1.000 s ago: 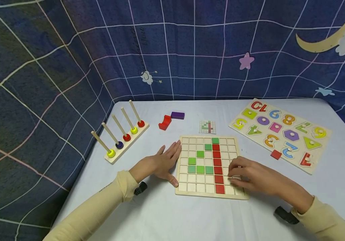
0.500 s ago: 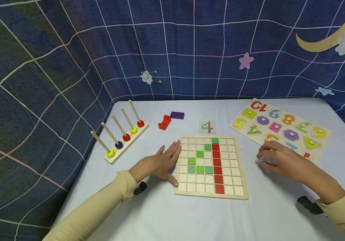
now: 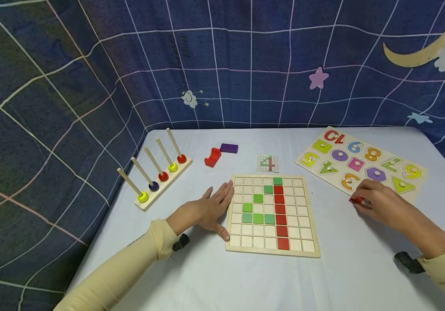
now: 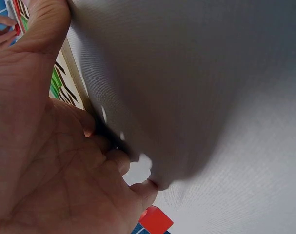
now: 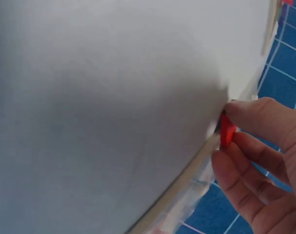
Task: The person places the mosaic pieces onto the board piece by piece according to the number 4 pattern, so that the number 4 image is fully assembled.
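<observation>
A square wooden grid board (image 3: pixel 311 233) lies in the middle of the table, with red tiles in one column and green tiles to their left. My left hand (image 3: pixel 211 211) rests spread along the board's left edge, fingers straight. At the near edge of the number puzzle board (image 3: pixel 395 170), my right hand (image 3: pixel 381 202) pinches a red square tile (image 5: pixel 227 129) between thumb and fingers. A small pattern card (image 3: pixel 267 163) lies just beyond the grid board and shows a similar red and green design.
A peg stand (image 3: pixel 150 203) with coloured rings stands at the left. A red curved block (image 3: pixel 212 158) and a purple block (image 3: pixel 229 148) lie at the back. A dark patterned curtain (image 3: pixel 230 65) hangs behind the table.
My right hand has moved right, from the grid board's right side to the number puzzle, and has taken hold of the red tile that lay there. The left hand has stayed in place.
</observation>
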A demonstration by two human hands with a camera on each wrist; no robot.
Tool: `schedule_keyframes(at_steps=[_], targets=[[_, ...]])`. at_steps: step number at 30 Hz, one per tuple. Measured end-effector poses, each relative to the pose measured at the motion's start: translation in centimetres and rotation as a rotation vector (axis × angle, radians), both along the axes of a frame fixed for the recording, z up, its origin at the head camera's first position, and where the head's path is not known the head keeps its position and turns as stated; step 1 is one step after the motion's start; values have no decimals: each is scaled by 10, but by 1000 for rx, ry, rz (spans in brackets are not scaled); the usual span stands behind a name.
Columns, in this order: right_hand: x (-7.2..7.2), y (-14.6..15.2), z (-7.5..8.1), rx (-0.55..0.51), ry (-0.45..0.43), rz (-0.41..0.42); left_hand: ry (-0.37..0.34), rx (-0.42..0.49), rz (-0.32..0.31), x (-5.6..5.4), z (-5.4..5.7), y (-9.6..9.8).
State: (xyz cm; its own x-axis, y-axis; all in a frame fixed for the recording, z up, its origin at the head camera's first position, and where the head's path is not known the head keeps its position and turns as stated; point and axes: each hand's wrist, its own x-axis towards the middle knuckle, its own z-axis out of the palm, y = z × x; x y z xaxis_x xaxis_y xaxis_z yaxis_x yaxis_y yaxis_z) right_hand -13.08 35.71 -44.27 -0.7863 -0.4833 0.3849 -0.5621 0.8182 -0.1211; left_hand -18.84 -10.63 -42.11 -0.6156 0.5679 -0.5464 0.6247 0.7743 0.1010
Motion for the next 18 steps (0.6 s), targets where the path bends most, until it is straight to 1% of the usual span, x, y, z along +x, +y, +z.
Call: schedule_keyframes(at_steps=[4, 7, 8, 10, 13, 14, 15, 16, 18], targets=[[-2, 0, -4, -18, 60, 6, 13, -17, 0, 1, 1, 1], [-2, -1, -5, -15, 68, 7, 18, -23, -1, 0, -1, 0], [-2, -2, -4, -12, 58, 3, 18, -21, -1, -1, -1, 0], [-1, -4, -4, -11, 33, -9, 6, -2, 4, -3, -7, -2], [0, -8, -2, -38, 2, -9, -10, 29, 9, -10, -22, -5], [0, -10, -2, -58, -2, -2, -12, 35, 10, -11, -24, -5], [1, -12, -2, -80, -4, 11, -15, 34, 10, -11, -24, -5], [1, -14, -1, -95, -12, 20, -7, 40, 2, -13, -27, -6], [1, -19, -1, -122, -18, 52, 1, 25, -1, -10, -22, -4]])
